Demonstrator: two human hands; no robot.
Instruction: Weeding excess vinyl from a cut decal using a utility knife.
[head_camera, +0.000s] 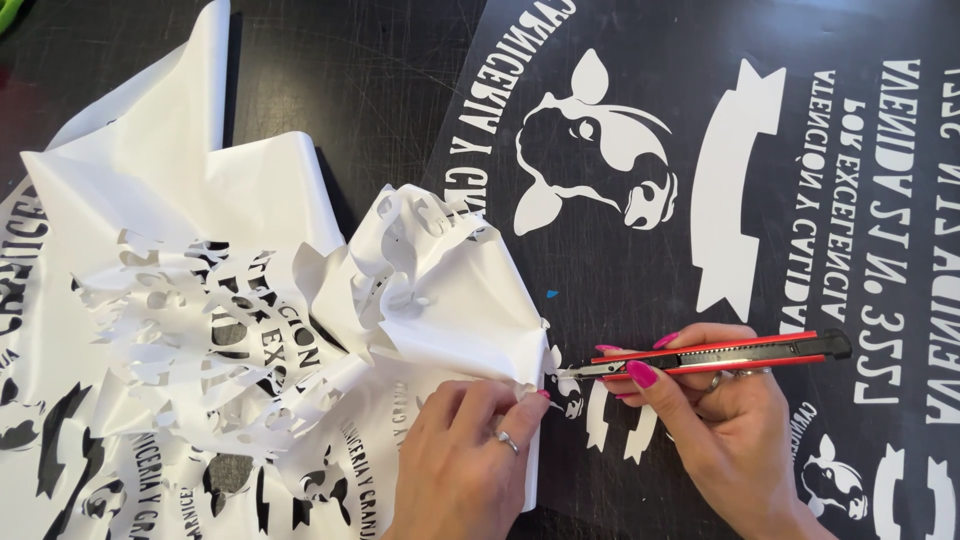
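1. At about five o'clock in the head view, the right hand (725, 420) is clamped around a red and black utility knife (715, 357), which lies nearly level with its thin blade tip pointing toward nine o'clock.
2. Fingers with pink nails close over the knife's body from above and below; a ring shows on one of them.
3. At six o'clock, the left hand (470, 450) pinches together on the lower edge of the peeled white vinyl (440, 300), thumb and forefinger meeting just beside the blade tip. It too wears a ring.
4. That peeled white vinyl rises crumpled toward the centre, its cut-out letter holes and ragged strips spreading to nine o'clock, where it lies over more of itself.
5. Under both hands lies a dark sheet (620, 250) carrying white stencilled graphics: a cow head (595, 150) at twelve o'clock, a ribbon banner shape (735, 190) at two o'clock, and curved lettering around them.
6. A smaller cow head (830, 480) sits at four o'clock, near the right wrist.
7. Bare black table (330, 70), scratched, shows at eleven o'clock beyond the vinyl.
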